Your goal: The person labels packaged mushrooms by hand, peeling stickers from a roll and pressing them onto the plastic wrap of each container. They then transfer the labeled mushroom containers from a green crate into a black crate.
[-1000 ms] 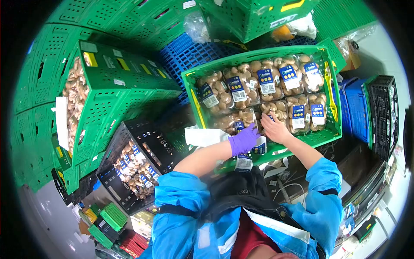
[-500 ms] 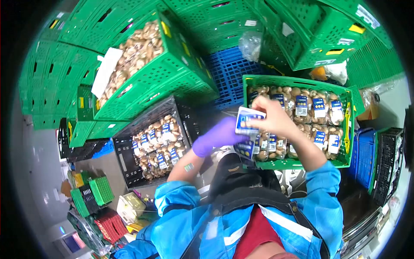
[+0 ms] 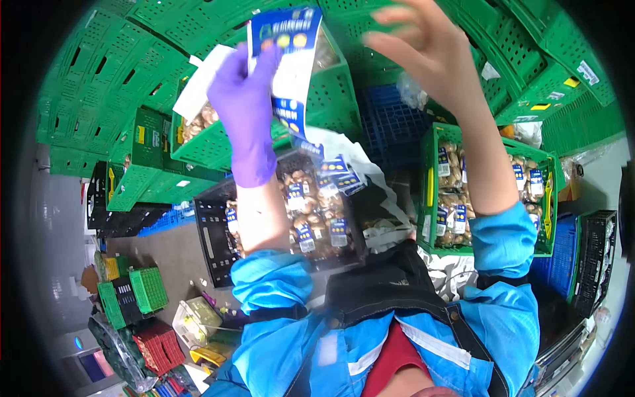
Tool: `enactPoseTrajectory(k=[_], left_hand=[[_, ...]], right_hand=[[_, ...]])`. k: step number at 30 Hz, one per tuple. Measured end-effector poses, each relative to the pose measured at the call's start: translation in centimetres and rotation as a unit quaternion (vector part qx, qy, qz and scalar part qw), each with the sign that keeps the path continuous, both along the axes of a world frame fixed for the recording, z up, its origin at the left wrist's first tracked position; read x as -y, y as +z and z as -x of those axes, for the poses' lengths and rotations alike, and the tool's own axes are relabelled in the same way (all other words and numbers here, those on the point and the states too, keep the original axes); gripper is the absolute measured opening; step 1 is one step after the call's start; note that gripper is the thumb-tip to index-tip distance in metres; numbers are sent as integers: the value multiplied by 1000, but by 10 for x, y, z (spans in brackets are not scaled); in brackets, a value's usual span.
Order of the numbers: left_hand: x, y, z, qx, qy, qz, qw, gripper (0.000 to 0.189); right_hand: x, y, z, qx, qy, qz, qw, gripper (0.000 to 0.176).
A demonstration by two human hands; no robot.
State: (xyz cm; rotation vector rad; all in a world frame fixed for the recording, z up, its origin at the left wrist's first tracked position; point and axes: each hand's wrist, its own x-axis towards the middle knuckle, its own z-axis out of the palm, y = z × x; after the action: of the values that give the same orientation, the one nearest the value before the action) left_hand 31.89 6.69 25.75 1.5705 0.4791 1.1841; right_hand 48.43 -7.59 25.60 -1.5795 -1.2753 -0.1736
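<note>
Left grip [image 3: 248, 109], in its purple glove, is closed on a label strip [image 3: 296, 71], pinching it near its left edge; the bare right grip [image 3: 433, 59] hangs wide, fingers parted and blurred, with nothing visible between them. Going by size, from my station I see stacked green crates [image 3: 109, 86] filling the back of the view. On the right, a green bin [image 3: 427, 221] holds mushroom packs, partly hidden by the right forearm. To its left stands a black crate [image 3: 210, 245]; labelled packs [image 3: 306, 221] lie inside, with the left forearm crossing over them. Crumpled white paper [image 3: 362, 151] drapes by that crate's far right corner, with blue labels [image 3: 342, 175] bunched against it. The strip hangs above the black crate's far edge, printed face toward me, its lower end dropping toward the bunched labels. To handle it well, I would grip only the edge, off what is probably the sticky side, guard the tail against folding onto itself, and bring the right fingertips squarely to the free edge, pulling slowly so nothing tears.
</note>
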Motion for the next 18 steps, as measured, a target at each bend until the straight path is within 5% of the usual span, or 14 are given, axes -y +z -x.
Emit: enactPoseTrajectory(k=[1,3,4,5,6,7,9,10,15,18], left_hand=[[-8,-10,10,-36,24,34,998,13],[-21,-87,19,-264,21,-74,962,10],[1,-126,13,-99,-110,173,974,10],[0,-215,6,-107,-191,157,963,13],[26,-221,1,-208,-194,156,946,16],[30,-253,-12,-186,-198,226,935,16],[15,-246,-38,-88,-122,238,959,15],[2,-232,-50,-50,-84,244,965,15],[-47,-217,-97,52,7,242,969,17],[-48,-237,-114,124,45,347,928,20]], right_hand=[[13,-12,1,-70,20,-3,997,35],[39,-63,7,-223,28,6,974,30],[59,-99,6,-264,8,111,958,29],[77,-137,9,-219,0,171,961,31],[98,-168,14,-311,2,240,920,36],[120,-197,19,-256,-16,269,929,36],[167,-255,20,-298,-16,313,901,31],[181,-249,26,-395,-23,339,854,27],[232,-243,26,-441,-69,339,828,25],[249,-240,13,-429,-82,343,832,24]])
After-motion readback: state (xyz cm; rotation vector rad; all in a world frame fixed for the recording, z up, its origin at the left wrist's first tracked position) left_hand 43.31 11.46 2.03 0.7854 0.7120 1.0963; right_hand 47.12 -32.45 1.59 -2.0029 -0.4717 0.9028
